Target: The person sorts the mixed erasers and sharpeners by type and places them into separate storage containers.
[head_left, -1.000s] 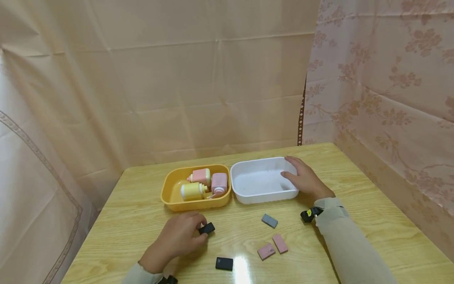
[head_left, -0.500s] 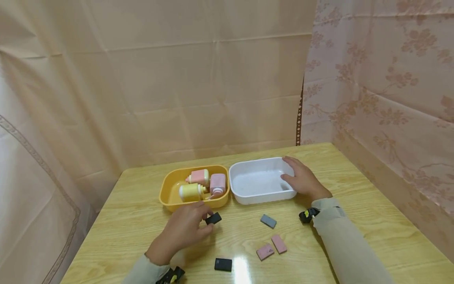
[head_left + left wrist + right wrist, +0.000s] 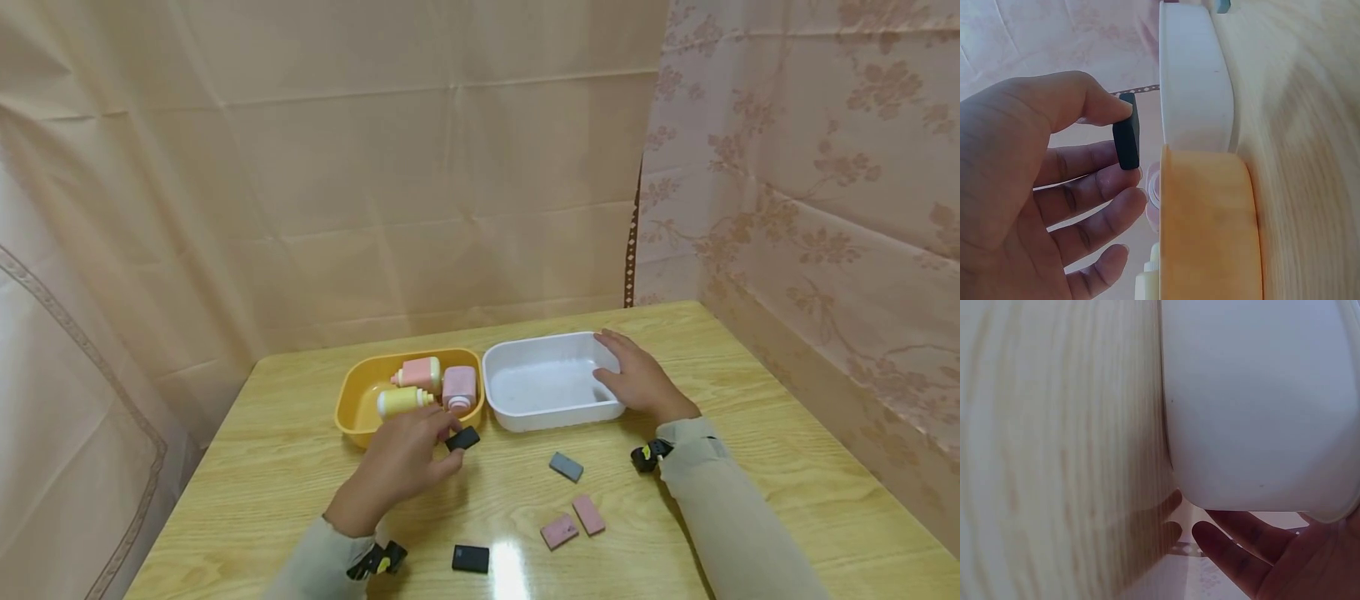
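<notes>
No writing or brand can be read on anything before us. Our left hand point(image 3: 397, 467) pinches a small black block point(image 3: 462, 438) between thumb and curled fingers, lifted off the wooden table point(image 3: 787, 467) just in front of the yellow tub point(image 3: 358, 417), near where it meets the white tub point(image 3: 555, 412). Our right hand point(image 3: 637, 382) rests on the right end of the white tub, fingers loosely draped over its rim.

The left wrist view shows what the head view does not: the black block point(image 3: 1127, 130) held edge-on, thumb on one face and a fingertip under it, with both tubs' outer walls close by. The right wrist view shows only the white tub's wall point(image 3: 1260, 400) and the fingers point(image 3: 1229, 553) beyond it.

The head view alone takes in the pink and yellow bottles point(image 3: 423, 387) in the yellow tub, plus a grey block point(image 3: 566, 466), two pink blocks point(image 3: 573, 522) and a second black block point(image 3: 470, 557) lying on the table.
</notes>
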Demonstrator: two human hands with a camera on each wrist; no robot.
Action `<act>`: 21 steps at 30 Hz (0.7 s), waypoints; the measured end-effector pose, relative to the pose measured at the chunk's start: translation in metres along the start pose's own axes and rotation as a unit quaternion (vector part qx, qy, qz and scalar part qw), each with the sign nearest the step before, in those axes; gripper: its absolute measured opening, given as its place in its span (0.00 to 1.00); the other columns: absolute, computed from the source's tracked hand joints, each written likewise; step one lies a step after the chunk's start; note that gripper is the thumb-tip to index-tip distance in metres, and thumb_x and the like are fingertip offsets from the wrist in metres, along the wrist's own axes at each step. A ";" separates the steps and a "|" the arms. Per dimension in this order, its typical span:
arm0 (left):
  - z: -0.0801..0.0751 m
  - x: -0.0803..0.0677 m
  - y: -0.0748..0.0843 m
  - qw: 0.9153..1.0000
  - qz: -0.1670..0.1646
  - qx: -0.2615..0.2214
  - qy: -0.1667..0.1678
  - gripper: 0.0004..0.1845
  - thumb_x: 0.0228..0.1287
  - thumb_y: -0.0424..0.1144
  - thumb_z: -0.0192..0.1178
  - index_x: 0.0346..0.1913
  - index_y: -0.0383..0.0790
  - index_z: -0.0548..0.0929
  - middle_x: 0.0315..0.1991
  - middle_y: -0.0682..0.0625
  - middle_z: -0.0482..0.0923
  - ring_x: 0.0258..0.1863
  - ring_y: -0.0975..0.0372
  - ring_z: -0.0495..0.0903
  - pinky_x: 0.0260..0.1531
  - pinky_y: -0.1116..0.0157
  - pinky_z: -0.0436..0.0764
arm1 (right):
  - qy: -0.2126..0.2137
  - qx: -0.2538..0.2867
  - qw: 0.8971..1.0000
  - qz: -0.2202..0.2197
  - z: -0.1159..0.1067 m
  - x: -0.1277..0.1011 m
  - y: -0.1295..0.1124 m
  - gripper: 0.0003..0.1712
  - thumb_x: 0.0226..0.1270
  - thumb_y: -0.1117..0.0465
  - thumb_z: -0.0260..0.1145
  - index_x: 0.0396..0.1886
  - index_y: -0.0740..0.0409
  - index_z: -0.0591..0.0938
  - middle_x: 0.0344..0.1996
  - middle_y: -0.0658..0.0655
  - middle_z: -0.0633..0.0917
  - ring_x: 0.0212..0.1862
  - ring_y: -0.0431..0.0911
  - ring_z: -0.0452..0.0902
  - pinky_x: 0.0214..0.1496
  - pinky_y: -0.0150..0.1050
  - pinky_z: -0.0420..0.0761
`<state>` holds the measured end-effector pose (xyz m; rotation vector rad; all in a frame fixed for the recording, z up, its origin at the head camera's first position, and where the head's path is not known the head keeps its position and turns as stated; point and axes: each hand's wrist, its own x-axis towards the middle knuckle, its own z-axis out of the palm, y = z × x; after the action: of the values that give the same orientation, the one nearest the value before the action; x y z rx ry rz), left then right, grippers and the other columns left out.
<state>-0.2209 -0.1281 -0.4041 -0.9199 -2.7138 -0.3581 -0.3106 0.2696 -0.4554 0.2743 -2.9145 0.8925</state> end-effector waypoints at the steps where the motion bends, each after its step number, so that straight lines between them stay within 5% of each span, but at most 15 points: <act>1: 0.000 0.002 0.000 1.000 0.002 0.002 0.002 0.14 0.57 0.50 0.69 0.46 0.52 0.88 0.31 0.62 0.80 0.28 0.71 0.71 0.27 0.72 0.71 | -0.001 0.000 1.000 0.001 0.000 0.000 -0.001 0.40 0.77 0.54 0.60 0.83 0.55 0.57 0.83 0.64 0.54 0.82 0.66 0.48 0.78 0.68 0.51; 21: 0.001 0.029 0.004 0.999 -0.039 -0.020 -0.003 0.12 0.60 0.52 0.69 0.43 0.53 0.89 0.33 0.59 0.81 0.31 0.68 0.72 0.33 0.70 0.75 | -0.003 -0.003 1.000 0.013 -0.001 -0.002 -0.004 0.40 0.78 0.53 0.58 0.84 0.56 0.57 0.84 0.62 0.52 0.82 0.65 0.48 0.79 0.66 0.52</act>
<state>-0.2407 -0.1087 -0.3954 -0.8281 -2.7628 -0.4259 -0.3081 0.2672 -0.4532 0.2379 -2.9323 0.8873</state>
